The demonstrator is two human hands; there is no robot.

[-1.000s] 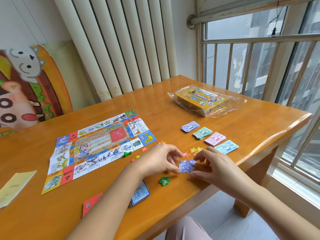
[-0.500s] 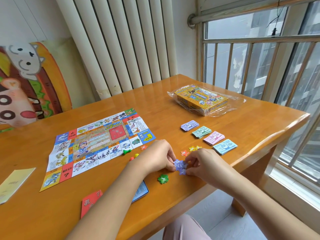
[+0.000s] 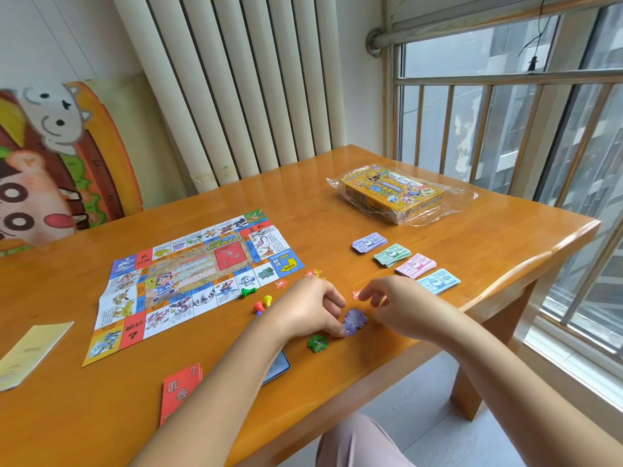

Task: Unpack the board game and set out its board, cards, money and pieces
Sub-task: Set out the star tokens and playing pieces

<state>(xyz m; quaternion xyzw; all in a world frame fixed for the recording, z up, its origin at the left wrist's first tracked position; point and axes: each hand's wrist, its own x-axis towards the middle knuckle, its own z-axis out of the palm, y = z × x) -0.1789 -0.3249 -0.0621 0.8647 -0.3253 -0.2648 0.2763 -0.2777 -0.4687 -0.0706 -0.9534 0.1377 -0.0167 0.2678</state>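
Purple tokens [image 3: 355, 321] pinched by left hand [image 3: 310, 310]; right hand [image 3: 397, 305] relaxed just beside.

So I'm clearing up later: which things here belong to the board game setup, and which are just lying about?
Game things: board, money stacks, pawns, orange stars, purple tokens pinched by the left hand, green tokens, red cards, blue cards, box, perhaps the yellow sheet.

Just lying about: cartoon panel, radiator, window bars.
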